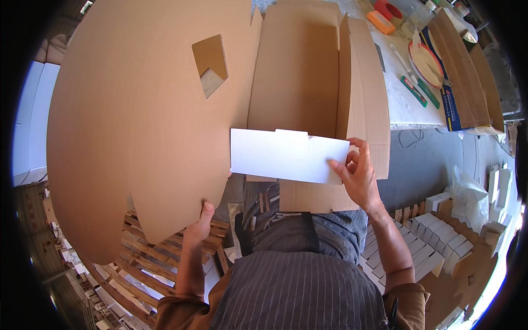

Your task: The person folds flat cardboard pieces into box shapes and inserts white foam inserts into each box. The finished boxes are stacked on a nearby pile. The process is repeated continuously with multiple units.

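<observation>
A wooden pallet [159,250] lies at lower left, partly hidden behind the big cardboard sheet [137,115] that fills the left half of the view and blocks most of what is behind it; a small flap is cut and folded out near its upper right. The left hand [199,224] grips that sheet at its lower edge, thumb up on the near face, the other fingers hidden behind the board. Next to it stands an open cardboard box [308,71] resting against the white table [410,104], its lower flap hanging down in front of the person's striped apron. Across the box mouth sits a white card [283,155] with a small tab on its top edge. The right hand [357,173] pinches the card's right end, thumb on the near face and fingers curled round the edge, closed on it. On the table further right lie a roll of tape [389,10], green-handled tools [413,91] and folded cartons [462,71]. Stacks of small white boxes [440,242] sit on the floor at lower right.
</observation>
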Motion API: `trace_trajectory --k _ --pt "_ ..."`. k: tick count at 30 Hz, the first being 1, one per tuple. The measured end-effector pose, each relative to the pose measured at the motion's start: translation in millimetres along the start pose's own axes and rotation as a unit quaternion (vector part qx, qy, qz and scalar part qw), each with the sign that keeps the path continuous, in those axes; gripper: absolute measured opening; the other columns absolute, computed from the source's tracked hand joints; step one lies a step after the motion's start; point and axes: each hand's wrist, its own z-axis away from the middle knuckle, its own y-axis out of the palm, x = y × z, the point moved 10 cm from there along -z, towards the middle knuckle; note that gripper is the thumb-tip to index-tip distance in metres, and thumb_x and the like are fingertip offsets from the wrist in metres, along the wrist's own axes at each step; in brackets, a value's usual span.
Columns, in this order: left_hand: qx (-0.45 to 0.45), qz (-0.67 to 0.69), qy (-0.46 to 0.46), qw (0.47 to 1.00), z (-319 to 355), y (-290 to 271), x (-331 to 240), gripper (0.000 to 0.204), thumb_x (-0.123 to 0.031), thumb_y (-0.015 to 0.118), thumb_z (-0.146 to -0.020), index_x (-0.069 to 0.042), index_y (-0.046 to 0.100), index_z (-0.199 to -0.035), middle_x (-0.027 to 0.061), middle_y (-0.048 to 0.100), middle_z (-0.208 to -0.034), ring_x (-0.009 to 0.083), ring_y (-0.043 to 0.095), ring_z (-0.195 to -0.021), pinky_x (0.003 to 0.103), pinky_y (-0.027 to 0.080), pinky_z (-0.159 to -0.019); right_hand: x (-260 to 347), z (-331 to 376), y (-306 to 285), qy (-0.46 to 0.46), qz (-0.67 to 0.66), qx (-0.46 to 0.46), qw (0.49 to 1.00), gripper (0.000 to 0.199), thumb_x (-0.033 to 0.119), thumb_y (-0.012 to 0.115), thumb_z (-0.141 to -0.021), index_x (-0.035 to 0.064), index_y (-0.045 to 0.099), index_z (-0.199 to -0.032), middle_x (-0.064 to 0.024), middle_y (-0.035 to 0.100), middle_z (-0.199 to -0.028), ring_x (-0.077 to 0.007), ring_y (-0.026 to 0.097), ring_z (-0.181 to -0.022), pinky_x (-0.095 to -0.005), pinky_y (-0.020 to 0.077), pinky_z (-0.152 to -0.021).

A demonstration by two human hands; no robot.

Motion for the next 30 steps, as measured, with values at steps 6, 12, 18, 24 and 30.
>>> trace_trajectory --k 6,12,18,24,30 --pt "0.021 0.042 0.006 0.999 -2 4 4 0.052 -0.04 0.048 -0.095 0.003 0.047 -0.124 0.0111 0.053 -0.123 0.0222 0.047 -0.113 0.037 0.034 -0.098 85 17 -13 -0.251 0.324 -0.131 0.903 0.071 0.014 0.075 -0.073 0.0077 0.039 -0.134 -0.0144 0.053 -0.112 -0.0289 0.053 -0.098 -0.0397 0.0454 -0.079" --pt "0.005 0.023 0.012 1.0 -3 8 -4 0.049 -0.038 0.047 -0.095 0.002 0.048 -0.124 0.0105 0.053 -0.124 0.0231 0.047 -0.113 0.037 0.033 -0.099 77 31 37 -0.317 0.314 0.044 0.894 0.066 0.036 0.077 -0.062 -0.0012 0.057 -0.113 -0.016 0.058 -0.117 -0.0263 0.054 -0.112 -0.0371 0.0368 -0.102" --pt "0.005 0.009 0.033 0.999 -6 12 -18 0.047 -0.036 0.048 -0.095 0.001 0.05 -0.124 0.0107 0.054 -0.124 0.0231 0.047 -0.115 0.037 0.033 -0.1 44 14 87 -0.216 0.373 0.211 0.877 0.053 0.039 0.072 -0.071 -0.0038 0.058 -0.099 -0.0113 0.058 -0.093 -0.0259 0.057 -0.093 -0.0387 0.0473 -0.084" --pt "0.013 0.016 0.029 0.999 -12 17 -33 0.061 -0.047 0.042 -0.094 0.004 0.045 -0.128 0.017 0.053 -0.125 0.0269 0.05 -0.116 0.04 0.035 -0.101 54 2 102 -0.274 0.273 0.2 0.9 0.039 0.028 0.07 -0.075 -0.0013 0.059 -0.099 -0.0129 0.053 -0.098 -0.0297 0.052 -0.1 -0.0385 0.0466 -0.084" --pt "-0.004 0.037 0.034 0.999 -22 16 -39 0.068 -0.052 0.039 -0.094 0.005 0.04 -0.13 0.0205 0.052 -0.125 0.0291 0.051 -0.116 0.043 0.039 -0.1 54 -11 110 -0.208 0.211 0.282 0.912 0.046 0.026 0.07 -0.073 -0.0011 0.059 -0.107 -0.0157 0.056 -0.106 -0.0314 0.054 -0.104 -0.0384 0.0442 -0.091"
